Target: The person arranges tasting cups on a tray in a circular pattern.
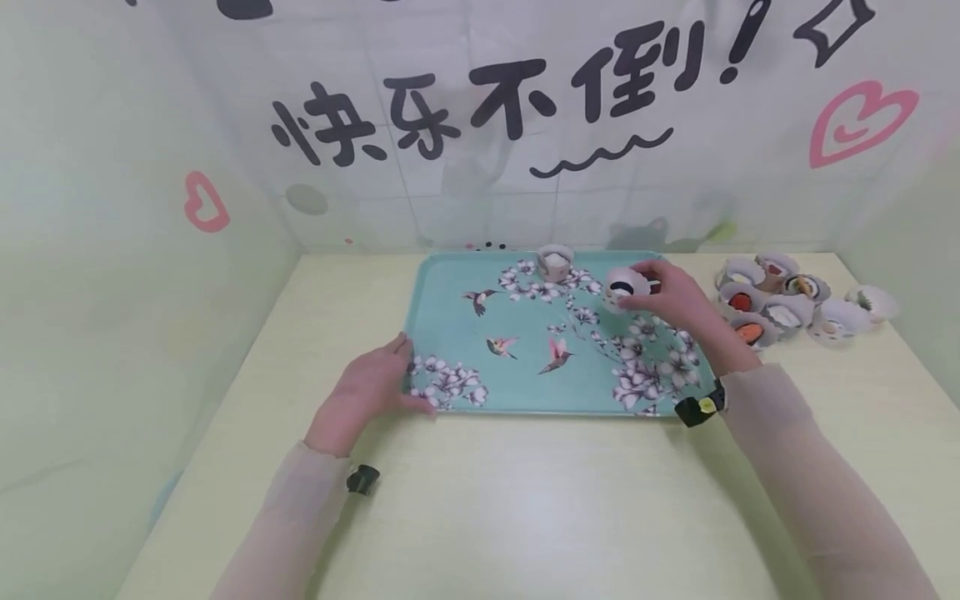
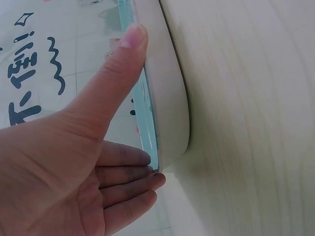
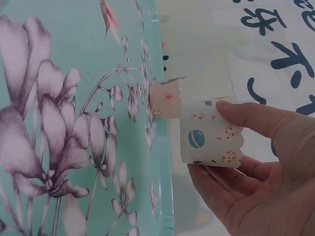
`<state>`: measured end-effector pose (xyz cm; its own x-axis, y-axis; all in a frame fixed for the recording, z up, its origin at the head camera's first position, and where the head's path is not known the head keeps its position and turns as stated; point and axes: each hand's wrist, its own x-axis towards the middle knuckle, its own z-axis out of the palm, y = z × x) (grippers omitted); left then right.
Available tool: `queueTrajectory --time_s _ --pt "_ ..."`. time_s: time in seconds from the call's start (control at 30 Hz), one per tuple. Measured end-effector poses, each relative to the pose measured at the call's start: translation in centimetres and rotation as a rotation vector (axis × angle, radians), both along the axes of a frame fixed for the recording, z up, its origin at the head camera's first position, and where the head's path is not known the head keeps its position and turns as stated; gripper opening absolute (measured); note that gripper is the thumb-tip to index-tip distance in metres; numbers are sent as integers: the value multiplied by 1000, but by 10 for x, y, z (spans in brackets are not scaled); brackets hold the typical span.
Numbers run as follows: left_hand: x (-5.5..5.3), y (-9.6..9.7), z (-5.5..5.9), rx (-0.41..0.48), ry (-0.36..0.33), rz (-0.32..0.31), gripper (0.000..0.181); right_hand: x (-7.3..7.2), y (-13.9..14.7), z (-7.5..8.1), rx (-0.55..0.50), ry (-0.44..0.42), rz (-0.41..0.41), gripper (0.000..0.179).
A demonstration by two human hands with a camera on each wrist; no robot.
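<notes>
A light-blue tray (image 1: 450,321) with printed blossoms and birds lies on the table. My left hand (image 1: 367,387) rests against its near left corner; in the left wrist view the thumb and fingers (image 2: 125,184) are fairly straight, touching the rim. Above the tray's right half, my right hand (image 1: 678,296) holds a small paper baking cup (image 1: 618,297) between thumb and fingers. White and black contents show inside it. Printed macarons decorate its side in the right wrist view. A second paper cup (image 1: 555,267) with something white in it stands at the tray's back edge.
Several more paper cups with varied contents cluster right of the tray, among them one with an orange piece (image 1: 748,333) and one with a red piece (image 1: 741,302). Behind the table (image 1: 510,492) rises a white printed backdrop (image 1: 480,192).
</notes>
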<state>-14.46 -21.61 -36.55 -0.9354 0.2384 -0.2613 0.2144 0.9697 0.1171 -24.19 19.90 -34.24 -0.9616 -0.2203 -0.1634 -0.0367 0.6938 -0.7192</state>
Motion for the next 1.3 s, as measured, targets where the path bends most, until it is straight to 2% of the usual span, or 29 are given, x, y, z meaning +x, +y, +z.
queueTrajectory --time_s 0.5,0.67,0.9,1.3 --pt "-1 1 4 -9 -24 8 122 -26 -17 -4 -40 -66 -116 66" --pt "-1 0 4 -5 -23 8 122 -34 -21 -10 -40 -39 -115 65" --pt "-3 1 2 -43 -4 -24 121 -43 -25 -19 -10 -15 -125 64" --pt "-2 2 5 -44 -32 -9 122 -57 -45 -24 -9 -71 -124 64"
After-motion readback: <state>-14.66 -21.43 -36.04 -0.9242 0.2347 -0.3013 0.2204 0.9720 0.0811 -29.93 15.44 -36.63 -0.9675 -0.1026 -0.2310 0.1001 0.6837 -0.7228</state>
